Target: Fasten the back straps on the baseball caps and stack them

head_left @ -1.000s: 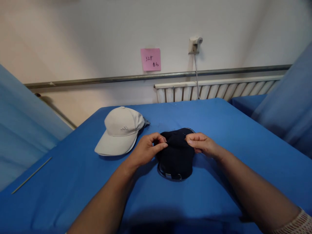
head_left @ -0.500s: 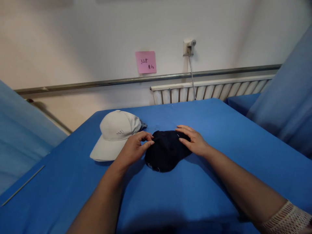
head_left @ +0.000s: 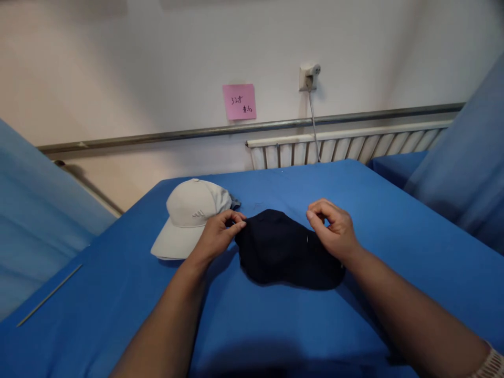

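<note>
A dark navy, nearly black cap lies on the blue-covered table, its brim side stretching to the right. At its upper left edge, my left hand pinches the fabric between thumb and fingers. My right hand is over the cap's right part, fingers curled and thumb meeting the forefinger just above the cap's edge. Whether anything is in that pinch I cannot make out. Close behind my left hand sits a light grey-white cap with a small stripe logo, its brim pointing left and forward.
A thin stick lies near the left edge of the blue table cover. Behind stand a metal rail, a white radiator and a plugged socket. A pink note is on the wall. Blue curtains hang at both sides.
The dark cap has been turned and spread, its outline now reaching further right and nearer. My right hand has moved right and curled its fingers. My left hand keeps its pinch.
</note>
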Demonstrator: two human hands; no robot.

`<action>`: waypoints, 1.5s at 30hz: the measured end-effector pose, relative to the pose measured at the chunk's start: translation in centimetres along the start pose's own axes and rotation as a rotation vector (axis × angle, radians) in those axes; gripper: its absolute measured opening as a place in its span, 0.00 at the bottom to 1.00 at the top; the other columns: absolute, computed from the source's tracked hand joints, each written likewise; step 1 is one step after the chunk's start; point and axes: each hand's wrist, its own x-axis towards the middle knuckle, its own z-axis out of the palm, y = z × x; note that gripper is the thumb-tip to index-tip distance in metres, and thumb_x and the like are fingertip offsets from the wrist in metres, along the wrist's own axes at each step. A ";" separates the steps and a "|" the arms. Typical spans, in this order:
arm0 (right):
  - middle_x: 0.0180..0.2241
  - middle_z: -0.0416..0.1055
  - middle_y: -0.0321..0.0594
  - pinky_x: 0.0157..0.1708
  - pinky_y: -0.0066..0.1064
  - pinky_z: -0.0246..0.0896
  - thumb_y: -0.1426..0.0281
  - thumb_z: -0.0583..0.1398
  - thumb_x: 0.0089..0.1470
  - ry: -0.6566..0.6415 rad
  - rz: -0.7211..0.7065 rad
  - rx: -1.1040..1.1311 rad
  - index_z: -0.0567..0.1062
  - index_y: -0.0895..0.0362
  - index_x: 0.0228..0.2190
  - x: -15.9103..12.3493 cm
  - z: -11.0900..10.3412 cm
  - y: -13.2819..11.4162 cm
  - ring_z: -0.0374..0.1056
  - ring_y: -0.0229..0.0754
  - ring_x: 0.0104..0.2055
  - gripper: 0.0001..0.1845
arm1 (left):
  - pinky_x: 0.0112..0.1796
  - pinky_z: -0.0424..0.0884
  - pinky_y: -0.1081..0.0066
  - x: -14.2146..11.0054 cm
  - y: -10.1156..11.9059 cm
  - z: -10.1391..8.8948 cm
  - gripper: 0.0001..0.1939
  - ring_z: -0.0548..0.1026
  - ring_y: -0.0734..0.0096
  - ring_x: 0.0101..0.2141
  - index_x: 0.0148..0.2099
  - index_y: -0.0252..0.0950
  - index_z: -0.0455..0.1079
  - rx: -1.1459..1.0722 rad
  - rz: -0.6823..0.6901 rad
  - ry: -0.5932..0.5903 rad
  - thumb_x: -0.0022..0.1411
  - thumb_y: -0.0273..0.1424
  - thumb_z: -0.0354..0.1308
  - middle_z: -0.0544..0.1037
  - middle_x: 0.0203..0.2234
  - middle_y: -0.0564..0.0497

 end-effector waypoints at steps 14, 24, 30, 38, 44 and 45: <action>0.30 0.70 0.35 0.32 0.30 0.62 0.65 0.64 0.52 -0.431 0.144 0.006 0.72 0.54 0.30 -0.3 0.5 -0.4 0.67 0.38 0.31 0.07 | 0.43 0.72 0.63 -0.6 0.5 0.4 0.19 0.76 0.61 0.43 0.50 0.37 0.72 0.040 0.057 0.000 0.60 0.39 0.58 0.78 0.43 0.45; 0.27 0.69 0.35 0.32 0.31 0.60 0.68 0.60 0.56 -0.299 0.055 0.050 0.69 0.55 0.26 -0.8 1.6 0.1 0.64 0.37 0.29 0.08 | 0.52 0.67 0.60 -0.8 2.4 2.4 0.13 0.74 0.62 0.45 0.46 0.39 0.75 0.195 0.204 -0.025 0.60 0.35 0.59 0.79 0.41 0.48; 0.37 0.73 0.40 0.37 0.34 0.64 0.65 0.61 0.55 -0.189 0.243 0.069 0.76 0.54 0.36 0.0 2.5 2.9 0.69 0.40 0.37 0.08 | 0.52 0.67 0.60 -0.8 2.2 2.7 0.13 0.74 0.62 0.45 0.46 0.39 0.75 0.141 0.178 0.033 0.60 0.36 0.58 0.78 0.42 0.48; 0.33 0.72 0.38 0.42 0.34 0.63 0.71 0.61 0.51 -0.392 0.211 0.129 0.75 0.56 0.27 1.6 3.5 3.5 0.68 0.39 0.37 0.03 | 0.51 0.68 0.61 -0.7 1.2 3.1 0.14 0.75 0.63 0.44 0.47 0.39 0.75 0.094 0.173 0.099 0.60 0.38 0.59 0.79 0.42 0.48; 0.30 0.70 0.37 0.40 0.33 0.61 0.69 0.59 0.51 -0.279 0.244 0.225 0.71 0.55 0.24 1.8 3.3 3.2 0.66 0.39 0.35 0.06 | 0.50 0.68 0.61 -0.7 1.0 3.5 0.12 0.76 0.62 0.44 0.44 0.39 0.76 0.055 0.194 0.144 0.60 0.37 0.60 0.80 0.40 0.48; 0.30 0.69 0.36 0.40 0.33 0.60 0.67 0.60 0.51 -0.265 0.282 0.294 0.70 0.55 0.24 1.9 3.0 3.0 0.65 0.39 0.34 0.06 | 0.50 0.69 0.61 -0.7 1.0 3.6 0.12 0.76 0.62 0.44 0.44 0.39 0.76 0.046 0.193 0.145 0.60 0.37 0.59 0.80 0.40 0.48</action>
